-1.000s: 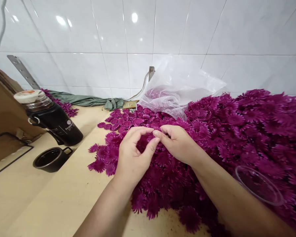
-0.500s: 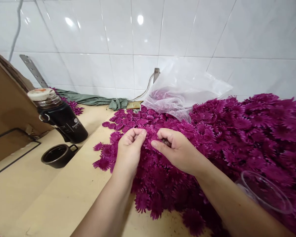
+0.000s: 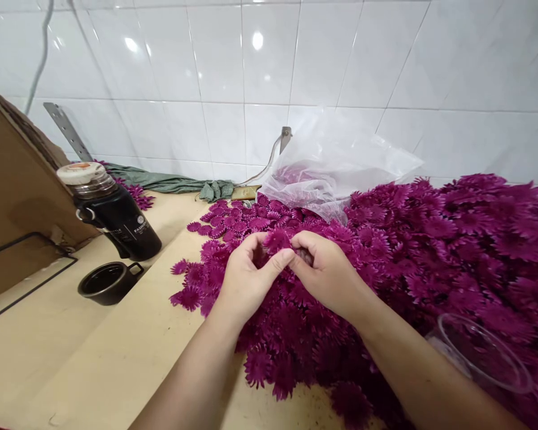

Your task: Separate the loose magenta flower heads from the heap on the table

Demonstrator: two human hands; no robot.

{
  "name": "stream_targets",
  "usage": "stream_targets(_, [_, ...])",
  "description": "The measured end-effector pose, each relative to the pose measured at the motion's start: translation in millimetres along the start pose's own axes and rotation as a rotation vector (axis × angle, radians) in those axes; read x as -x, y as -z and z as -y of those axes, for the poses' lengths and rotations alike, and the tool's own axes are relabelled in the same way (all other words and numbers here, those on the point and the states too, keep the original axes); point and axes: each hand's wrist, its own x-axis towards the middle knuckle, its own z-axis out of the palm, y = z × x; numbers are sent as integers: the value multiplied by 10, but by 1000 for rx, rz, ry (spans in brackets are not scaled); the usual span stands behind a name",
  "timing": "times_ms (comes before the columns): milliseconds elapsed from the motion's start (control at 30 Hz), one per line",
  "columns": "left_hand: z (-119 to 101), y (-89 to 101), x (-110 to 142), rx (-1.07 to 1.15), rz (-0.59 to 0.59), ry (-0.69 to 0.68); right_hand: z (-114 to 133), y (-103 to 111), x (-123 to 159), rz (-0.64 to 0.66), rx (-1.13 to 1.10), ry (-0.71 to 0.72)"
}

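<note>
Left hand (image 3: 242,280): pinching magenta flower (image 3: 278,240)
Right hand (image 3: 332,272): pinching same flower
Position: over flower heap (image 3: 430,239)
Progress: one flower being handled, many loose, finished share unclear

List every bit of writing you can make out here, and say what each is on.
"FASHIO", pale letters on the black bottle; any ending is unclear.
"TLE", apparently the end of a word, fainter, beside it on the same bottle.
Beneath "FASHIO": tiny print, too small to read.
I can make out no other writing.
</note>
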Motion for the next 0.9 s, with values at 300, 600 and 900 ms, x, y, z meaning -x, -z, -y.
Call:
stream_targets(300, [58,50,-71,134,-184,43,1,-37,22,-15,94,91])
stream_targets(600, [35,314,-263,223,-514,68,126,64,63,-37,71,172])
stream_targets(900, [176,282,-212,-634,-338,-407,38,91,-1,-25,-2,-8])
